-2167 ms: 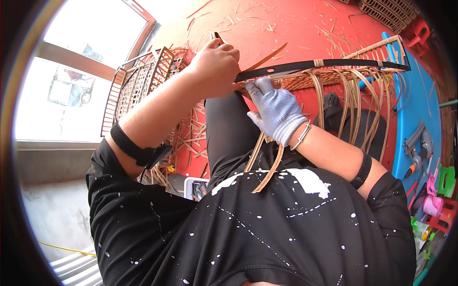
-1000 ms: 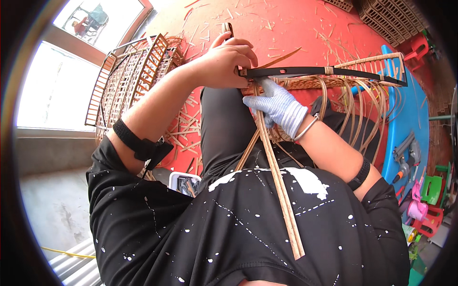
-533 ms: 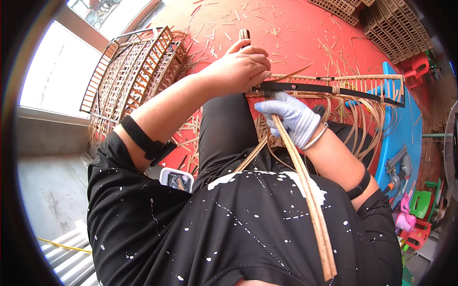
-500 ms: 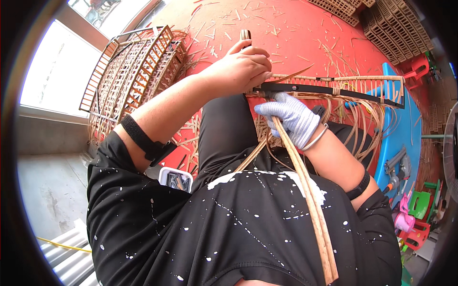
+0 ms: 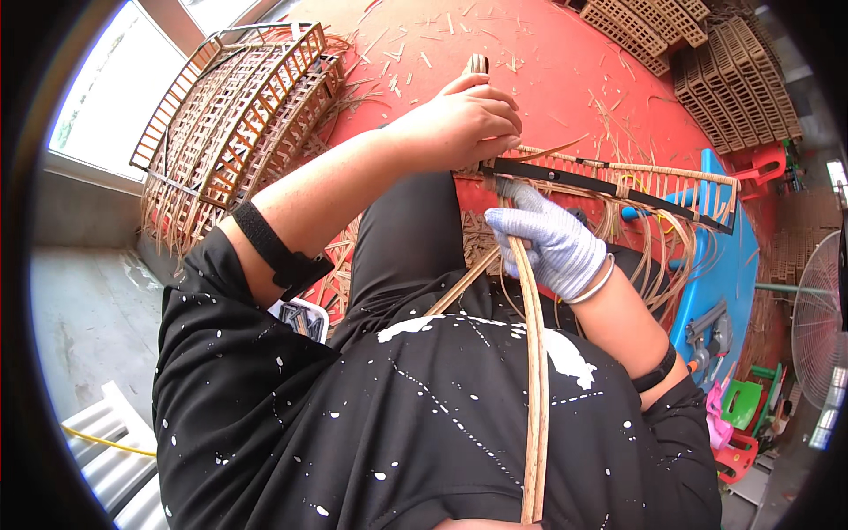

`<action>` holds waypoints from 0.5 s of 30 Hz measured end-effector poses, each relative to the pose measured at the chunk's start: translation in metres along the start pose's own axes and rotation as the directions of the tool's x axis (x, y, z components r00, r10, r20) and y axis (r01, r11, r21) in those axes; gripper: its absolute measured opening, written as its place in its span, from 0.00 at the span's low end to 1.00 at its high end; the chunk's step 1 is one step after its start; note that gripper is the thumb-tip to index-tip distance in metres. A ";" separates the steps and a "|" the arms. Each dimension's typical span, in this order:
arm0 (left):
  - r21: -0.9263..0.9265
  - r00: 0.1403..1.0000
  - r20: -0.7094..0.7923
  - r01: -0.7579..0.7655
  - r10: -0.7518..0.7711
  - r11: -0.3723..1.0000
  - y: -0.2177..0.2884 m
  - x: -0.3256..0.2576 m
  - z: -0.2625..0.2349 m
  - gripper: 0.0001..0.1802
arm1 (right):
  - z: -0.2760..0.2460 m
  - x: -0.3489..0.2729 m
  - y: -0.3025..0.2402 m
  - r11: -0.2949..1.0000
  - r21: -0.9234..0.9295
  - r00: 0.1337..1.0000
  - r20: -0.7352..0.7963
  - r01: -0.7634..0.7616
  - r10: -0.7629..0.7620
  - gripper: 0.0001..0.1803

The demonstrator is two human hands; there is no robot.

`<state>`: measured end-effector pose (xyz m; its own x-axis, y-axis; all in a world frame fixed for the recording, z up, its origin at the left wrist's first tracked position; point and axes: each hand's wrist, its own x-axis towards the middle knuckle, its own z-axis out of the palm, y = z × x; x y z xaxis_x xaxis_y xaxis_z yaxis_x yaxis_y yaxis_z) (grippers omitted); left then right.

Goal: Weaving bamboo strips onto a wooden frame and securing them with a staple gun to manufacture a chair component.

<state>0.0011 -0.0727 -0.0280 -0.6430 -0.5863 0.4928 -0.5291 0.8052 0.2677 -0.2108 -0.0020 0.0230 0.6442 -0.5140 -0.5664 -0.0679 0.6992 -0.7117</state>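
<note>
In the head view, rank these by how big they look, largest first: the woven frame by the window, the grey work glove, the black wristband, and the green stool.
1. Woven frame
2. Grey glove, on the right hand
3. Black wristband, on the left forearm
4. Green stool; it sits farther away, so its place is unsure.

Red floor (image 5: 565, 62) littered with pale cane offcuts and slivers. At upper left a bright window (image 5: 106, 97), daylight pouring in above a grey sill and a grey concrete wall (image 5: 79, 300). Woven cane frames (image 5: 238, 115) leaning just beside the window. Stacked lattice panels (image 5: 707, 53) at upper right. Blue stool (image 5: 720, 265) at right, near a red plastic piece (image 5: 764, 163). Wire-caged fan (image 5: 817, 309) at far right edge. White slatted object with a yellow cord (image 5: 106, 442) at lower left.
</note>
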 end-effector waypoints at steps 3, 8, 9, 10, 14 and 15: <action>0.000 0.998 -0.061 0.020 -0.020 1.000 0.000 0.002 0.006 0.11 | 0.017 -0.012 0.004 0.985 -0.112 0.985 0.094 -0.133 0.143 0.24; 0.063 0.992 -0.100 0.080 -0.074 0.995 0.015 0.011 0.009 0.11 | 0.022 -0.052 -0.006 0.882 -0.451 0.987 0.141 0.136 -0.080 0.15; 0.071 0.990 -0.090 0.116 -0.109 0.991 0.021 0.009 0.006 0.12 | 0.019 -0.056 -0.010 0.858 -0.510 0.996 0.086 0.057 -0.015 0.17; 0.037 0.989 -0.088 0.122 -0.119 0.992 0.028 0.001 0.001 0.18 | 0.018 -0.056 -0.010 0.850 -0.513 0.990 0.125 0.122 -0.067 0.17; -0.103 0.982 -0.160 0.083 -0.099 0.991 0.067 -0.033 0.000 0.27 | 0.016 -0.053 -0.005 0.753 -0.622 0.973 0.203 0.213 -0.107 0.15; -0.166 0.987 -0.126 0.082 -0.104 0.983 0.074 -0.039 0.002 0.28 | 0.017 -0.051 -0.003 0.713 -0.680 0.981 0.188 0.169 -0.054 0.14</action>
<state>-0.0139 0.0101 -0.0290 -0.5097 -0.6509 0.5626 -0.4807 0.7578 0.4413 -0.2300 0.0306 0.0610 0.7785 -0.4484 -0.4392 -0.4577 0.0733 -0.8861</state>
